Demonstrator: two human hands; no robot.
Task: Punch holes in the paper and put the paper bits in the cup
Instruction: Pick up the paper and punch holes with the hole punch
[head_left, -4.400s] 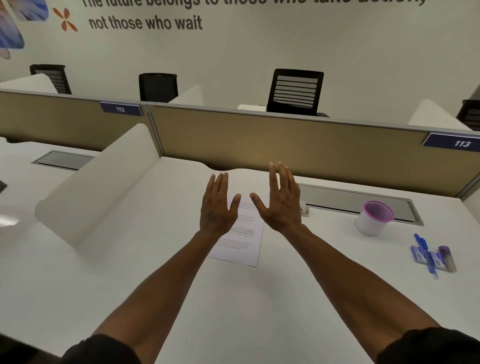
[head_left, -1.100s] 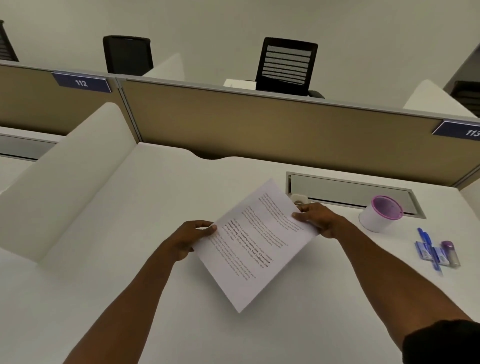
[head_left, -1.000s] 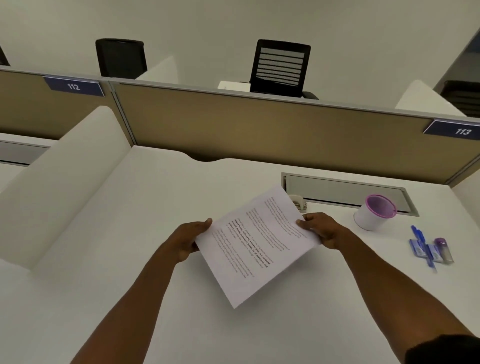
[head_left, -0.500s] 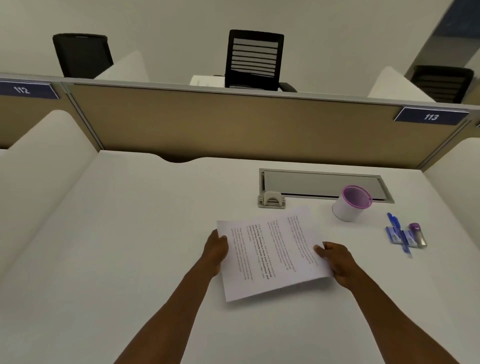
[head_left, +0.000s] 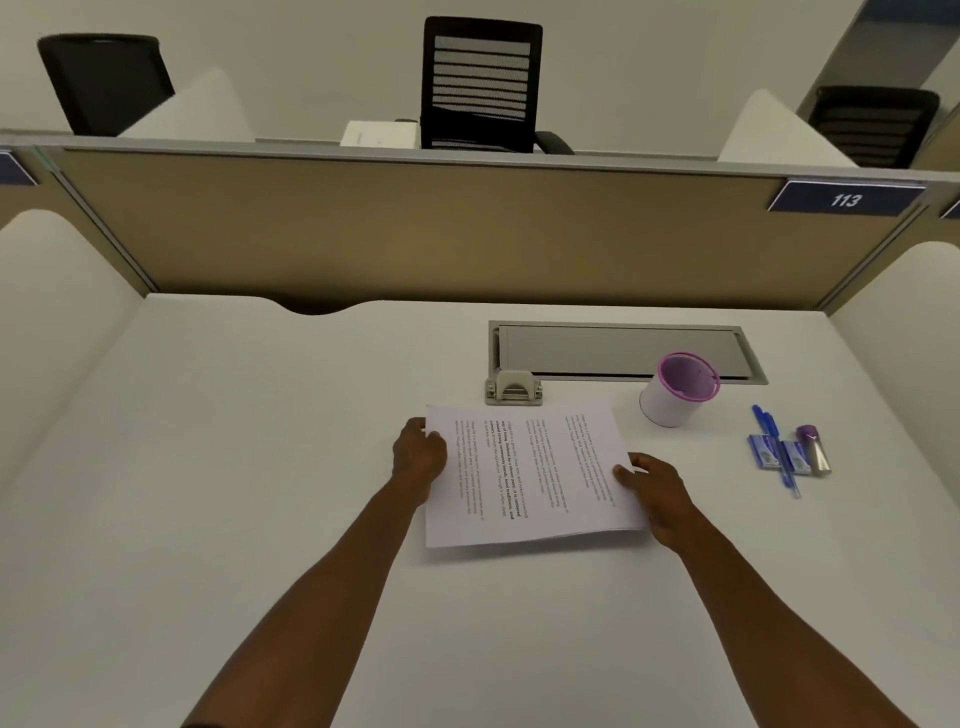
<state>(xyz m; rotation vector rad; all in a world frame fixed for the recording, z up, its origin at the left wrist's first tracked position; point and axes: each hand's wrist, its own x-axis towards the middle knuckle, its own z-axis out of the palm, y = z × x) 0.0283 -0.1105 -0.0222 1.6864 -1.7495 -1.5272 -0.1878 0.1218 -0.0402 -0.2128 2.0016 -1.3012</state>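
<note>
Your left hand (head_left: 420, 457) grips the left short edge of the white printed sheet of paper (head_left: 524, 475), fingers curled round that edge. Your right hand (head_left: 655, 493) pinches the right edge of the same sheet, thumb on top of the page near its lower right corner. The sheet is held between both hands in landscape position, with its lines of text running sideways to you; it sits low over the white counter (head_left: 260, 467), and a thin shadow shows under its near edge — whether the far edge touches the surface cannot be told.

The small grey metal hole punch (head_left: 513, 391) stands on the counter just beyond the far edge of the sheet, close to it but apart. Behind the punch lies the grey rectangular cable hatch (head_left: 623, 349), set flush into the counter.

The white cylindrical cup with a purple rim (head_left: 678, 388) stands upright to the right of the punch, near the far right corner of the sheet and in front of the hatch. Its inside is in shade; no contents can be made out.

Further right, well apart from the sheet, lie a blue pen (head_left: 774, 447) and a small purple-capped tube (head_left: 814, 449) — both rest beside small blue packets (head_left: 763, 453).
</note>
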